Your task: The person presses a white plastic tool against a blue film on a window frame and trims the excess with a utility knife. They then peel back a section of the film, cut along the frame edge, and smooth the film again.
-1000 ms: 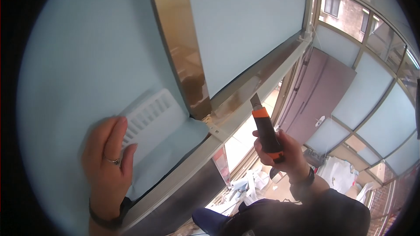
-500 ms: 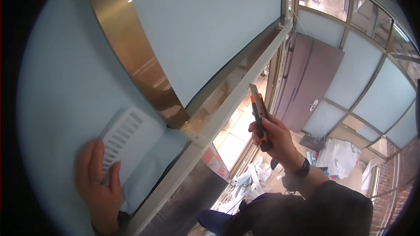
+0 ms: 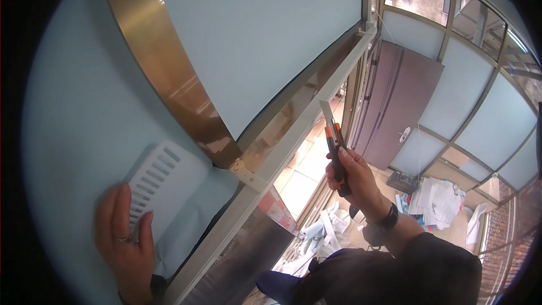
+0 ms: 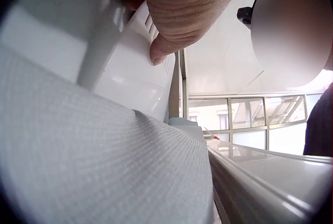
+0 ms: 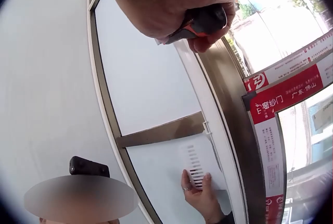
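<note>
My left grip (image 3: 124,237) presses the scraper (image 3: 164,181) flat on the film (image 3: 68,135), fingers straight. My right grip (image 3: 355,178) is clamped round the knife (image 3: 334,144), blade up beside the frame (image 3: 307,114).

Frosted window pane (image 3: 271,34), white slotted scraper (image 3: 169,181) flat against it (bronze frame (image 3: 164,73) alongside)

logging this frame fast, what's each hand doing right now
Left hand: open, pressing the white slotted scraper flat.
Right hand: gripping the utility knife.

Glazed balcony mid-renovation (film-covered panes (image 3: 271,39), scattered paper scraps (image 3: 437,203))
</note>
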Demonstrator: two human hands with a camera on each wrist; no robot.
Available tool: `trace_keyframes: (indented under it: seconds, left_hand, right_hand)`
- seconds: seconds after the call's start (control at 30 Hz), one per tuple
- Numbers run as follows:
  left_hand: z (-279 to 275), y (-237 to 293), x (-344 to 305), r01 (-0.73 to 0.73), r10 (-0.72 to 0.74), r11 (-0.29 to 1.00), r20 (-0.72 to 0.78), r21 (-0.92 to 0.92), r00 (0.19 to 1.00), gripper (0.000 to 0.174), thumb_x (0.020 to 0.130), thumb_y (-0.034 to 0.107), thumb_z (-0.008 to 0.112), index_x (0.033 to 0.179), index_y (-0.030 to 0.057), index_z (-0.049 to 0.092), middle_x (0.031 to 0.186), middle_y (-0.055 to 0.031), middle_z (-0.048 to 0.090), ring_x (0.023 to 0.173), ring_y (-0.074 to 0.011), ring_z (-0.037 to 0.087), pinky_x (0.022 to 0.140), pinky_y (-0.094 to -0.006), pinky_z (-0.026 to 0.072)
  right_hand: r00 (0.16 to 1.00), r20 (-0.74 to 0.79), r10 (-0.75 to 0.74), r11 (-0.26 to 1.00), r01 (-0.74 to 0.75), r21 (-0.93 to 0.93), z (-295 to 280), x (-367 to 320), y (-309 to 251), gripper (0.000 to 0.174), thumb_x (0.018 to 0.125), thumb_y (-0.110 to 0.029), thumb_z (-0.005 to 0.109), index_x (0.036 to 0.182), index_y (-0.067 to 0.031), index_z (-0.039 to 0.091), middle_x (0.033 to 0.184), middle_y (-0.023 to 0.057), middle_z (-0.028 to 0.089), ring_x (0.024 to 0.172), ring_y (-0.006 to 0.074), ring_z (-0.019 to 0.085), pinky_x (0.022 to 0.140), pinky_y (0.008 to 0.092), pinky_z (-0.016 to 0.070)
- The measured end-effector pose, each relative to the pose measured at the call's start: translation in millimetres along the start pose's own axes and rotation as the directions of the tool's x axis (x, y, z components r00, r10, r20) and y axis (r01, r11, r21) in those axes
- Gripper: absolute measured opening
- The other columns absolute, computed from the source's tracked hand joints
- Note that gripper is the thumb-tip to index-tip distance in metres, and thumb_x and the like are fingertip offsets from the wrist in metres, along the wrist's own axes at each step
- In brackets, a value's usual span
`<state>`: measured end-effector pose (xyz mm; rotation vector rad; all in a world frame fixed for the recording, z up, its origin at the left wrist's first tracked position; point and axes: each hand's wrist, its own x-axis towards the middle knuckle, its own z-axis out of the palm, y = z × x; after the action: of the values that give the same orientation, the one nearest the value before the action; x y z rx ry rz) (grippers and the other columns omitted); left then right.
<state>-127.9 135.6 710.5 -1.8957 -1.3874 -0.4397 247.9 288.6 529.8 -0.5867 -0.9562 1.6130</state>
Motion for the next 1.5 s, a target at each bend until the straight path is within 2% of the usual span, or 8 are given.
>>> trace_keyframes:
  seconds: [0.1,0.53,0.63,0.73,0.93,1.0,1.17,1.5]
  left_hand:
    - [1,-2,-2,-0.002,0.002,1.000,0.002,0.007,1.000,0.062,0.086,0.004,0.074,0.143,0.0066,0.050,0.130,-0.0195,0.061,0.114,-0.0401,0.063,0.092,-0.0491,0.0532]
    - [1,-2,-2,0.011,-0.011,1.000,-0.002,-0.015,1.000,0.061,0.084,0.003,0.075,0.141,0.0060,0.053,0.129,-0.0194,0.062,0.115,-0.0393,0.063,0.093,-0.0484,0.0534]
    - [-2,3,2,0.028,-0.028,0.999,-0.001,-0.024,1.000,0.059,0.083,0.002,0.075,0.139,0.0057,0.056,0.128,-0.0192,0.062,0.114,-0.0389,0.064,0.093,-0.0476,0.0533]
    - [-3,5,6,0.018,-0.019,0.999,-0.023,-0.043,1.000,0.058,0.082,0.001,0.075,0.138,0.0054,0.057,0.127,-0.0189,0.062,0.112,-0.0385,0.064,0.092,-0.0469,0.0533]
    - [1,6,10,0.008,-0.014,0.994,-0.060,-0.109,0.998,0.061,0.079,-0.002,0.075,0.137,0.0050,0.058,0.124,-0.0185,0.064,0.109,-0.0382,0.065,0.090,-0.0450,0.0541]
    - [-1,7,12,0.008,-0.016,0.993,-0.067,-0.117,0.998,0.061,0.078,-0.003,0.076,0.136,0.0049,0.059,0.124,-0.0179,0.064,0.108,-0.0379,0.066,0.089,-0.0444,0.0543]
    - [-5,10,14,0.026,-0.037,0.992,-0.086,-0.126,0.996,0.059,0.075,-0.003,0.079,0.131,0.0046,0.062,0.123,-0.0154,0.065,0.104,-0.0367,0.066,0.088,-0.0430,0.0549]
    - [-3,7,19,-0.052,0.025,0.987,-0.173,-0.150,0.985,0.061,0.068,-0.004,0.080,0.127,0.0050,0.065,0.116,-0.0107,0.065,0.096,-0.0303,0.067,0.079,-0.0401,0.0568]
  right_hand:
    - [0.996,0.076,0.050,0.991,-0.060,0.123,-15,2,1,0.037,0.109,-0.034,0.049,0.122,0.0010,0.056,0.083,0.0105,0.068,0.064,0.0190,0.062,0.061,0.0306,0.0490]
    - [0.999,0.044,-0.004,0.998,0.001,0.068,-7,-1,-1,0.033,0.106,-0.016,0.048,0.133,0.0016,0.053,0.096,0.0082,0.065,0.070,0.0149,0.056,0.067,0.0273,0.0459]
    - [0.995,0.090,-0.049,0.990,0.060,-0.124,-10,2,-8,0.050,0.103,-0.029,0.050,0.142,0.0016,0.047,0.111,0.0177,0.066,0.077,0.0179,0.063,0.070,0.0316,0.0497]
    - [0.979,0.141,-0.146,0.979,0.122,0.166,-1,2,-29,0.067,0.102,-0.029,0.051,0.162,-0.0083,0.029,0.126,0.0208,0.062,0.086,0.0180,0.063,0.073,0.0318,0.0503]
    - [0.948,0.155,-0.276,0.959,0.260,0.117,-17,4,-47,0.064,0.102,-0.028,0.059,0.161,-0.0175,0.035,0.125,0.0199,0.061,0.075,0.0132,0.054,0.062,0.0227,0.0440]
    - [0.904,0.349,-0.247,0.918,0.102,0.384,-38,10,-46,0.056,0.103,-0.022,0.059,0.155,-0.0107,0.043,0.134,0.0172,0.059,0.096,0.0165,0.058,0.078,0.0278,0.0475]
    - [0.961,0.165,-0.220,0.927,0.153,0.342,-41,2,-61,0.059,0.096,-0.022,0.061,0.148,0.0020,0.048,0.129,0.0227,0.061,0.092,0.0191,0.059,0.077,0.0275,0.0495]
    - [0.899,0.366,-0.241,0.957,0.156,0.246,-23,-7,-94,0.104,0.071,-0.004,0.074,0.159,0.0084,0.021,0.161,0.0352,0.023,0.095,0.0132,0.053,0.077,0.0184,0.0500]
